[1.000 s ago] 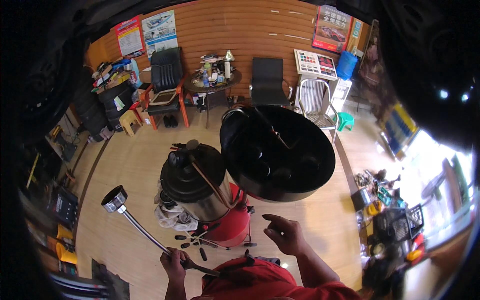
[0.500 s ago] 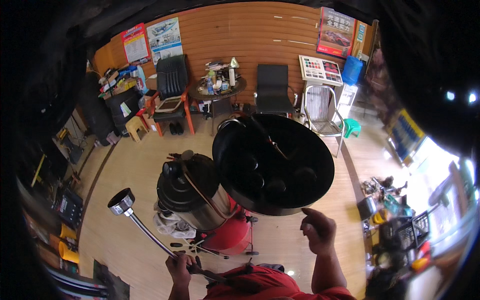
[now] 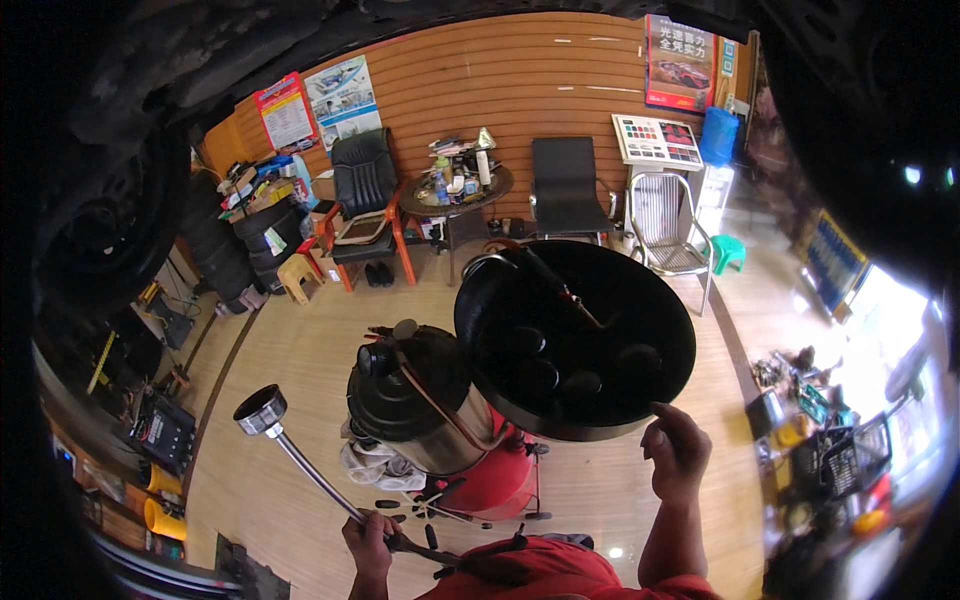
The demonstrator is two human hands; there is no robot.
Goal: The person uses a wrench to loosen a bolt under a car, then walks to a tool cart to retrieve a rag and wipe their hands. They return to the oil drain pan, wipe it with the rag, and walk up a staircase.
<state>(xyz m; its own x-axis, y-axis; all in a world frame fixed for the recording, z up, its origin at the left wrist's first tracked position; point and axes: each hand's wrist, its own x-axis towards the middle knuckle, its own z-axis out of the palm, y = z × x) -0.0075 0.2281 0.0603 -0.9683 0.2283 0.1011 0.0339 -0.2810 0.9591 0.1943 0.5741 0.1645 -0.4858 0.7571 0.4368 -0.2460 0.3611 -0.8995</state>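
The pale floor [image 3: 300,370] spreads all around the black pan [image 3: 600,330], and the slatted wooden wall [image 3: 490,85] rises well beyond that pan. The pan itself is wide, round and open to the camera, with several dark round shapes inside. Just left of the pan and a little nearer the person is a steel drum [image 3: 440,435] with a dark lid. The black armchair [image 3: 365,180] stands far behind the pan on its left, the black low-armed chair [image 3: 566,180] straight behind it, and the metal slatted chair [image 3: 665,235] behind it on its right. The round table [image 3: 455,205], crowded with small items, is behind the pan to the left. A red tank [image 3: 495,480] sits below the pan's left side, under the drum. Left of the pan and nearer the person slants a chrome-headed tool [image 3: 315,470], its cup-shaped head upward. The left hand [image 3: 368,538], nearer the person than the pan and to its left, is closed round this tool's shaft. The right hand [image 3: 680,455] is at the pan's near right rim, half open, fingers loosely curled, index finger up at the edge; whether it touches, I cannot tell. Smallest, a green stool [image 3: 728,253] stands behind the pan, far to its right
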